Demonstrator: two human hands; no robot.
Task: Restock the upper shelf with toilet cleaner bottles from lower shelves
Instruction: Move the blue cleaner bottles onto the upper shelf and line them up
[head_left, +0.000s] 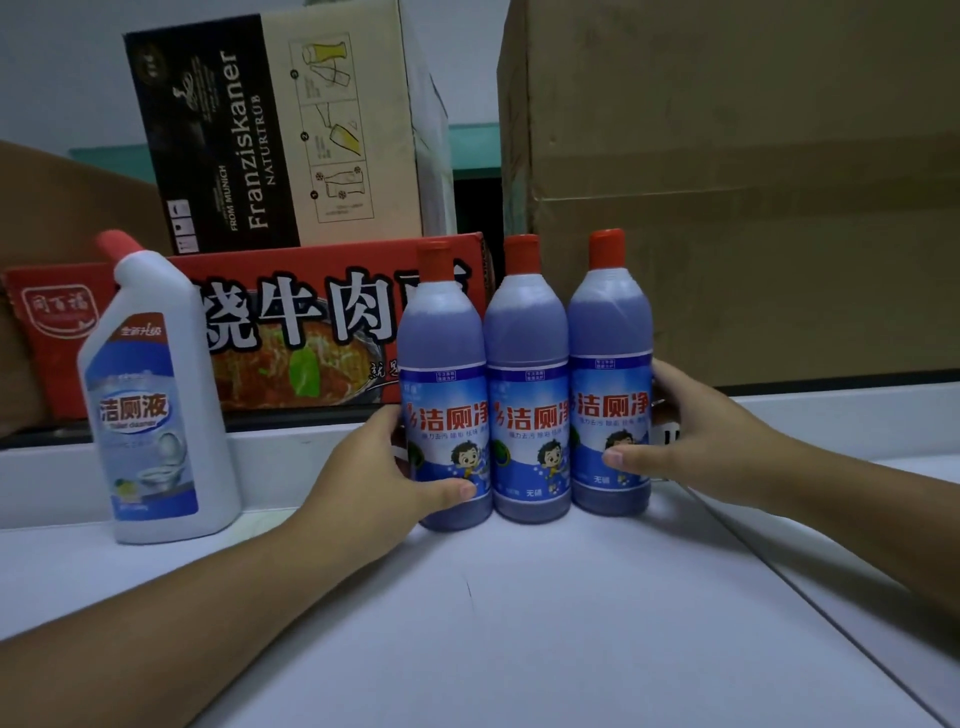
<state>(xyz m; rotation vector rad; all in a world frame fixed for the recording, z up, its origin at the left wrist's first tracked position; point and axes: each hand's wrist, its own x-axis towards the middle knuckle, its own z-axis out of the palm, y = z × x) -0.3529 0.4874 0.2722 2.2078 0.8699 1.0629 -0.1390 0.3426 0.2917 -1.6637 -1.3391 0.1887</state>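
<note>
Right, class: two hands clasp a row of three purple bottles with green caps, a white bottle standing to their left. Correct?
No: the head view shows red caps, not green. The left hand and right hand do clasp the row of three purple bottles, and the white bottle stands to their left.

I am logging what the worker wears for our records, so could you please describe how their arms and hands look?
Both forearms are bare up to the frame edge, with no sleeve in sight. The left hand and right hand wear no gloves, and no ring, watch or bracelet shows. The visible thumbnails are short and unpainted.
</note>
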